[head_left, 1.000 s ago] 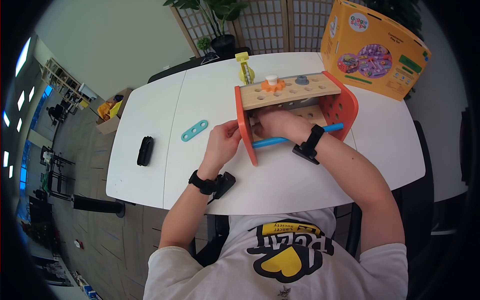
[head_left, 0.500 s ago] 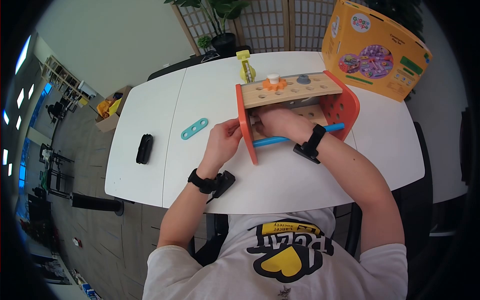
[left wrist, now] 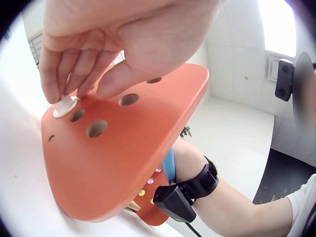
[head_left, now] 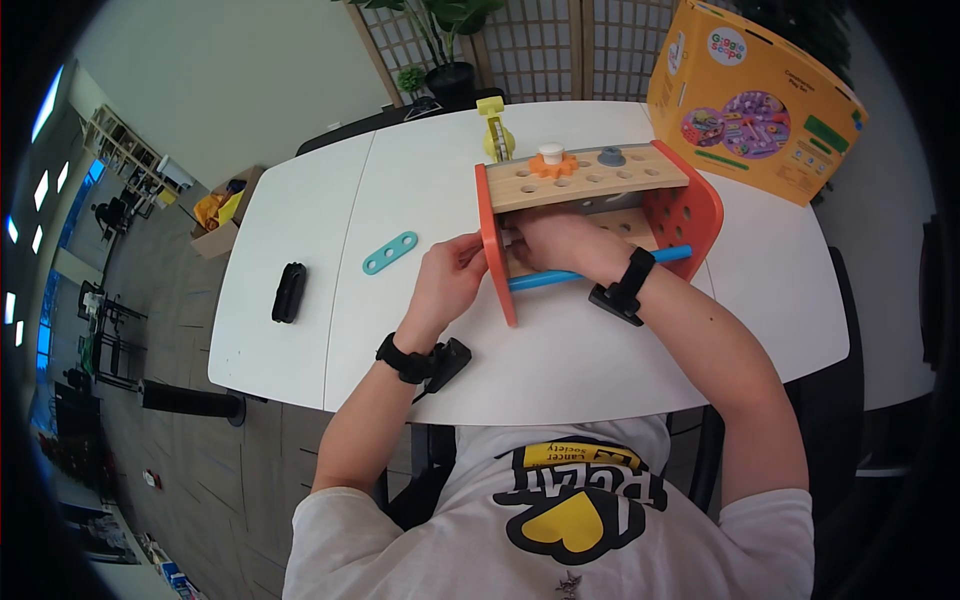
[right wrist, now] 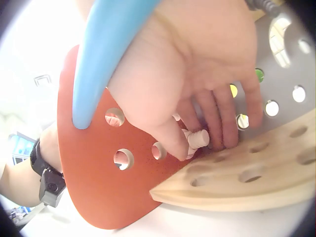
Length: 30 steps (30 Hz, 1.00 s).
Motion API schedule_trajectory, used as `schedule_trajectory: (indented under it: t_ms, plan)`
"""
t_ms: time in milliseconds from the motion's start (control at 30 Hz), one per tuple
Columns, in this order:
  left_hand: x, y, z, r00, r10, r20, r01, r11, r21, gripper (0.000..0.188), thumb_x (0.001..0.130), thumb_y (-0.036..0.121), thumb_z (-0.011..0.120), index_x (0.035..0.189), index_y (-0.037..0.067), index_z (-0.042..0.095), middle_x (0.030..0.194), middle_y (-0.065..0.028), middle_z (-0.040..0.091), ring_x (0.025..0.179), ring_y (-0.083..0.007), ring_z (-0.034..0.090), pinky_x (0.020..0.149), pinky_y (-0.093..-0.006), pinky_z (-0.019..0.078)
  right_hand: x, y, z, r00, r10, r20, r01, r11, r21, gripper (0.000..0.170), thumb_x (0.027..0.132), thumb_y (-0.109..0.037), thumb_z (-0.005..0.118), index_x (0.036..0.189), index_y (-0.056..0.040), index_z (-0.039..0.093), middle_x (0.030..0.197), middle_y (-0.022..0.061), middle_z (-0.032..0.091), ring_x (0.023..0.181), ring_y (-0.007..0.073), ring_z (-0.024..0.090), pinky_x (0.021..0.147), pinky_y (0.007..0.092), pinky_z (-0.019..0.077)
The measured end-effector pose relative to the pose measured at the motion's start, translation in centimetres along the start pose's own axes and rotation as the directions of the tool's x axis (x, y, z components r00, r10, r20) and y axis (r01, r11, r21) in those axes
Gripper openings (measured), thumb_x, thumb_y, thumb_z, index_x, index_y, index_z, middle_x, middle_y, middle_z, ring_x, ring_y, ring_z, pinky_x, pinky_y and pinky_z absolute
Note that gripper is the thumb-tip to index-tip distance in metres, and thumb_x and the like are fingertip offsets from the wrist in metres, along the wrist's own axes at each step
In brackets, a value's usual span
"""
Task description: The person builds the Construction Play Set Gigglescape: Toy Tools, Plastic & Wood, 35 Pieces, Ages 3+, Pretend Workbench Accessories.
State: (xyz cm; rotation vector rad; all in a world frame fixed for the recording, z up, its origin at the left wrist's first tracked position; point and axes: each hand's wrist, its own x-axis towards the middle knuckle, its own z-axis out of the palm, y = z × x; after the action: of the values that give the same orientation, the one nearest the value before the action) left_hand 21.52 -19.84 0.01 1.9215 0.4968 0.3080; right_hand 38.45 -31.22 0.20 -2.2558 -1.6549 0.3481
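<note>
The toy workbench has red side panels [head_left: 500,290] and a holed wooden top [head_left: 590,184]. Outside the near-left panel, my left hand [head_left: 452,280] holds the white bolt head [left wrist: 65,106] by its fingertips, flush against the red wood. My right hand [head_left: 565,245] reaches in under the top, above the blue bar [head_left: 545,281]. Its thumb and fingers pinch a white nut [right wrist: 189,143] around the protruding white bolt end [right wrist: 199,138], on the panel's inner face. An orange gear [head_left: 553,165] with a white knob and a grey peg [head_left: 611,156] sit on top.
A teal three-holed strip [head_left: 390,253] and a black case [head_left: 289,292] lie to the left on the white table [head_left: 420,380]. Behind the workbench stands a yellow toy piece [head_left: 496,130]. A large orange box [head_left: 755,100] rises at the back right.
The head view shifts slightly. Both hands stay at the same side panel, with hardly any visible movement.
</note>
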Motion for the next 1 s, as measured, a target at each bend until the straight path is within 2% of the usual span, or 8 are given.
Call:
schedule_trajectory:
  t_ms: [367, 467, 567, 667, 733, 800, 900, 1000]
  plan:
    - [0.4, -1.6, -0.7, 0.999, -0.011, 0.038, 0.013, 0.999, -0.040, 0.037, 0.101, 0.007, 0.059, 0.136, -0.006, 0.061, 0.123, -0.0175, 0.072, 0.112, -0.0227, 0.069, 0.097, -0.0324, 0.0537, -1.6, -1.2, -1.9, 0.996, -0.008, -0.088, 0.018, 0.993, 0.115, 0.033, 0.093, -0.026, 0.064, 0.116, -0.0041, 0.072, 0.107, 0.0184, 0.073, 0.100, 0.0355, 0.070, 0.089, 0.0435, 0.0563]
    - [0.9, -2.4, -2.2, 0.995, -0.010, 0.098, 0.023, 0.990, -0.141, 0.043, 0.105, 0.017, 0.058, 0.143, -0.004, 0.054, 0.133, -0.0189, 0.066, 0.122, -0.0239, 0.064, 0.099, -0.0343, 0.0534, -3.7, -2.0, -3.8, 0.988, 0.069, 0.139, -0.075, 0.997, 0.035, 0.034, 0.094, -0.025, 0.065, 0.117, -0.0024, 0.071, 0.105, 0.0198, 0.073, 0.098, 0.0354, 0.070, 0.088, 0.0431, 0.0563]
    - [1.3, -1.0, -2.9, 0.989, -0.124, 0.075, 0.135, 0.977, -0.165, 0.059, 0.108, 0.039, 0.054, 0.145, -0.006, 0.051, 0.142, -0.0212, 0.059, 0.131, -0.0275, 0.058, 0.099, -0.0377, 0.0538, -7.4, -2.5, -6.2, 0.992, -0.121, -0.042, 0.123, 0.990, 0.069, 0.035, 0.095, -0.027, 0.066, 0.117, 0.0001, 0.070, 0.099, 0.0182, 0.073, 0.094, 0.0320, 0.071, 0.084, 0.0412, 0.0563]
    - [1.6, 0.8, -3.1, 0.986, -0.157, 0.058, 0.165, 0.967, -0.195, 0.081, 0.104, 0.061, 0.049, 0.145, -0.009, 0.049, 0.145, -0.0235, 0.055, 0.134, -0.0312, 0.055, 0.100, -0.0405, 0.0538, -10.0, -2.3, -10.7, 0.982, 0.063, -0.177, -0.017, 0.968, 0.251, 0.039, 0.097, -0.033, 0.065, 0.114, 0.0015, 0.071, 0.094, 0.0155, 0.073, 0.091, 0.0263, 0.070, 0.079, 0.0369, 0.0552]
    - [2.0, 1.6, -3.0, 0.985, -0.158, 0.070, 0.169, 0.964, -0.204, 0.095, 0.099, 0.071, 0.049, 0.146, -0.012, 0.047, 0.146, -0.0256, 0.054, 0.135, -0.0337, 0.055, 0.102, -0.0430, 0.0525, -10.3, 0.6, -12.2, 0.809, 0.133, -0.572, -0.120, 0.991, 0.060, 0.048, 0.096, -0.045, 0.064, 0.108, 0.0002, 0.073, 0.104, 0.0162, 0.072, 0.094, 0.0268, 0.069, 0.082, 0.0373, 0.0542]
    - [2.3, 2.5, -2.7, 0.985, -0.151, 0.082, 0.165, 0.963, -0.215, 0.096, 0.098, 0.071, 0.051, 0.146, -0.013, 0.048, 0.143, -0.0264, 0.056, 0.135, -0.0334, 0.055, 0.103, -0.0441, 0.0517, -10.6, 4.6, -13.8, 0.700, 0.287, -0.655, -0.403, 0.915, -0.030, 0.055, 0.101, -0.052, 0.056, 0.108, 0.0002, 0.073, 0.107, 0.0176, 0.072, 0.096, 0.0254, 0.069, 0.083, 0.0381, 0.0540]
    - [2.4, 4.1, -2.0, 0.981, -0.164, 0.100, 0.181, 0.963, -0.199, 0.090, 0.098, 0.065, 0.056, 0.142, -0.013, 0.053, 0.136, -0.0259, 0.061, 0.133, -0.0320, 0.056, 0.106, -0.0421, 0.0490, -10.5, 8.4, -15.7, 0.718, 0.694, -0.052, -0.648, 0.694, 0.314, 0.066, 0.105, -0.060, 0.045, 0.115, -0.0007, 0.073, 0.115, 0.0179, 0.072, 0.101, 0.0243, 0.068, 0.088, 0.0387, 0.0532]
    - [2.8, 4.0, -1.8, 0.987, -0.120, 0.106, 0.140, 0.967, -0.212, 0.081, 0.098, 0.057, 0.059, 0.136, -0.014, 0.058, 0.130, -0.0252, 0.065, 0.130, -0.0302, 0.057, 0.108, -0.0376, 0.0457, -10.2, 11.5, -12.1, 0.845, 0.520, -0.125, -0.361, 0.727, 0.584, 0.072, 0.107, -0.063, 0.037, 0.122, -0.0018, 0.072, 0.118, 0.0158, 0.073, 0.103, 0.0230, 0.068, 0.090, 0.0352, 0.0526]
